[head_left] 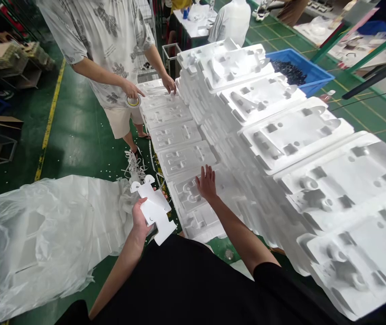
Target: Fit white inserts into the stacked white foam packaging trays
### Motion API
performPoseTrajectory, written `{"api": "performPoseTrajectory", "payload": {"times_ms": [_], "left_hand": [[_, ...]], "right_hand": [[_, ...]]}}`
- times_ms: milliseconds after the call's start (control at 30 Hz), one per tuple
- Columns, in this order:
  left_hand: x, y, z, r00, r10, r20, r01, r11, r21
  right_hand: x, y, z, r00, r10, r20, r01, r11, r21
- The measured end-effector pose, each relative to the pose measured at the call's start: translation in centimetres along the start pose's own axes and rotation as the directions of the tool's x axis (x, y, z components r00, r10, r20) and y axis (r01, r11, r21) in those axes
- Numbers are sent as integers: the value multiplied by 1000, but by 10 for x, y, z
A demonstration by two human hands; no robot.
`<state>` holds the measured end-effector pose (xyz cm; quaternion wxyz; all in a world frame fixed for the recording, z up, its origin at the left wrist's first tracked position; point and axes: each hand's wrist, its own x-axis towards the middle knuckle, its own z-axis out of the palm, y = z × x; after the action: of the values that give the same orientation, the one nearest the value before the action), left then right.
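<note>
My left hand grips a white die-cut sheet with rounded tabs at one end and notched sides. It may be a small stack; I cannot tell. The sheet is held in the air, left of a row of white foam trays with moulded recesses. Over the nearer part of that row is my right hand, empty, its fingers spread. Its fingertips are at the recesses of one tray; whether they touch it I cannot make out.
Tall stacks of white foam trays rise along the right. Across the row stands a person with a tape roll at one hand. A large clear plastic bag lies at left. Behind the stacks is a blue crate of dark parts.
</note>
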<state>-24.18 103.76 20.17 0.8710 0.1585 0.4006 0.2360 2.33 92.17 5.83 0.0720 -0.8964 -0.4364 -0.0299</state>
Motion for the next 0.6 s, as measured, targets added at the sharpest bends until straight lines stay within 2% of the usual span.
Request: {"api": "performPoseTrajectory", "payload": {"times_ms": [100,200,267,333,400,467,533,567,600], "left_hand": [[-1,0,3,1000,-1,7,1,1000,20],[-3,0,6,1000,-13,7,13,1000,26],[-5,2,8,1000,-7,2,7,999,38],[-7,4,9,1000,4,5,-4,998,67],[-9,6,11,1000,3,18,-4,995,102],[-9,7,15,1000,-1,19,-2,992,126],[-9,7,19,1000,-6,4,6,990,139],[-8,7,21,1000,-11,0,11,989,145],[-7,7,23,1000,-19,3,18,988,153]], "right_hand": [[-2,0,11,998,23,55,-26,998,56],[-4,5,8,997,26,75,-40,982,183],[-13,13,1,994,112,17,-112,943,312],[-32,21,-6,956,282,-77,-220,867,446],[-58,27,-8,856,501,-127,-355,750,558],[-81,26,-4,704,709,-38,-516,548,658],[-94,18,1,547,809,218,-642,237,730],[-96,14,4,491,790,367,-669,72,740],[-94,9,5,457,742,491,-675,-70,734]]}}
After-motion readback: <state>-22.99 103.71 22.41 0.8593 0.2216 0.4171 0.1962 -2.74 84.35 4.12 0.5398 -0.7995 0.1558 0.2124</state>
